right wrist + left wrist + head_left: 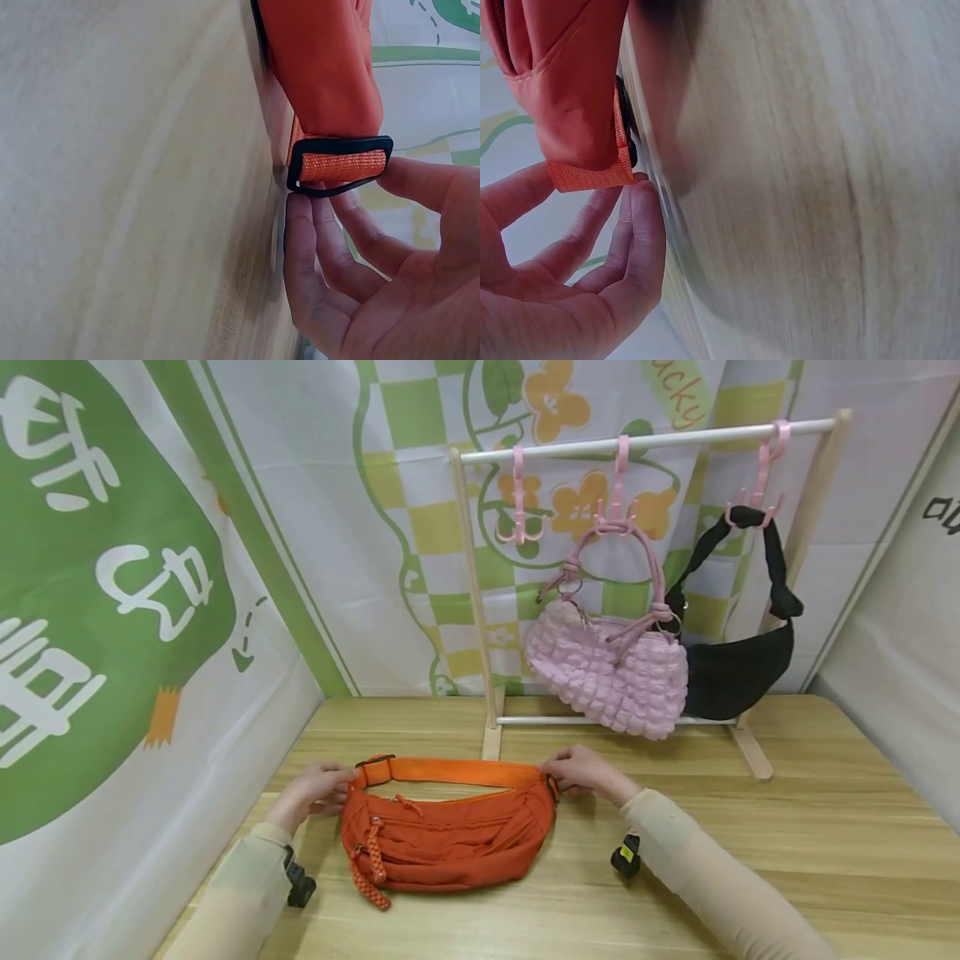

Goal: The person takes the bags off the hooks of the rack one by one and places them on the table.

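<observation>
An orange-red waist bag (pixel 450 839) rests on the wooden table, its front and braided zip pulls facing me. Its bright orange strap (pixel 465 771) arches behind the bag's top edge. My left hand (pixel 318 789) pinches the bag's left end; the left wrist view shows fingers curled about the orange webbing (pixel 592 177) there. At the opposite end, my right hand (pixel 585 772) pinches the strap corner. Up close in the right wrist view, its fingers meet the black buckle (pixel 296 166) with webbing threaded through.
Behind the bag stands a rack with a white rail (pixel 675 441). A pink puffy handbag (pixel 611 668) and a black shoulder bag (pixel 738 672) hang from its pink hooks. Another pink hook (pixel 519 497) at the left carries nothing. Printed cloth walls enclose the table (pixel 840 860).
</observation>
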Demonstrator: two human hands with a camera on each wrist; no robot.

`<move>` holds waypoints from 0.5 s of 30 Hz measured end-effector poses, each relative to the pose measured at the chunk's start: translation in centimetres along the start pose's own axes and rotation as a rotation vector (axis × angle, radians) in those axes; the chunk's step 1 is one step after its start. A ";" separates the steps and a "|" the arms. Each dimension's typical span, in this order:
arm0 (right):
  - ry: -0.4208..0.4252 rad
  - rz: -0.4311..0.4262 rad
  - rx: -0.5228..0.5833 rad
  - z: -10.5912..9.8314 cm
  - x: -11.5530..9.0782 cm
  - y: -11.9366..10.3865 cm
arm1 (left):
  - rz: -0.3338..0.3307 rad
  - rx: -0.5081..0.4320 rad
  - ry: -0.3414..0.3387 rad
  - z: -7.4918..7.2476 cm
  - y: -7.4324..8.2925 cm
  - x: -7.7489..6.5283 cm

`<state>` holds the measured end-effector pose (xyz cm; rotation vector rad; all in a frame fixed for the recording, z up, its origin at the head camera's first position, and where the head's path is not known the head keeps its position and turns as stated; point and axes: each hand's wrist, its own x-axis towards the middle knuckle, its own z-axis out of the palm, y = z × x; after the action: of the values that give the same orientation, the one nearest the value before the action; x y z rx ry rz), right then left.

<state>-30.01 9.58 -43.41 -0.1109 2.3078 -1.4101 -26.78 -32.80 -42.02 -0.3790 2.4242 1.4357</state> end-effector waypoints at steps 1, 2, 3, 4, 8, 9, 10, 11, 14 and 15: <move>-0.002 -0.006 0.001 0.0 0.0 0.0 | 0.001 -0.002 -0.002 0.0 0.0 0.0; -0.001 -0.013 0.000 -0.1 -0.1 0.0 | 0.002 -0.003 -0.001 0.1 0.1 -0.1; 0.005 -0.020 0.003 -0.2 -0.1 0.0 | 0.007 0.000 -0.002 0.1 0.2 -0.2; 0.010 -0.034 -0.004 -0.2 -0.2 0.0 | 0.017 0.011 -0.002 0.1 0.3 -0.3; 0.059 -0.082 -0.042 -0.7 -0.2 -0.1 | 0.057 0.074 0.006 0.2 0.9 -0.7; 0.068 -0.088 -0.048 -0.8 -0.2 -0.1 | 0.064 0.090 0.007 0.2 1.1 -0.7; 0.078 -0.093 -0.058 -0.9 -0.2 -0.2 | 0.069 0.103 0.011 0.3 1.3 -0.8; 0.087 -0.094 -0.063 -1.0 -0.3 -0.2 | 0.069 0.109 0.014 0.3 1.4 -0.9; 0.103 -0.092 -0.092 -1.3 -0.4 -0.4 | 0.074 0.119 0.016 0.4 1.6 -1.0; 0.108 -0.091 -0.103 -1.4 -0.5 -0.4 | 0.081 0.118 0.018 0.4 1.6 -1.0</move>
<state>-30.23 10.73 -42.38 -0.1773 2.4933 -1.3711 -26.39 -31.62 -40.52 -0.2707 2.5514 1.3180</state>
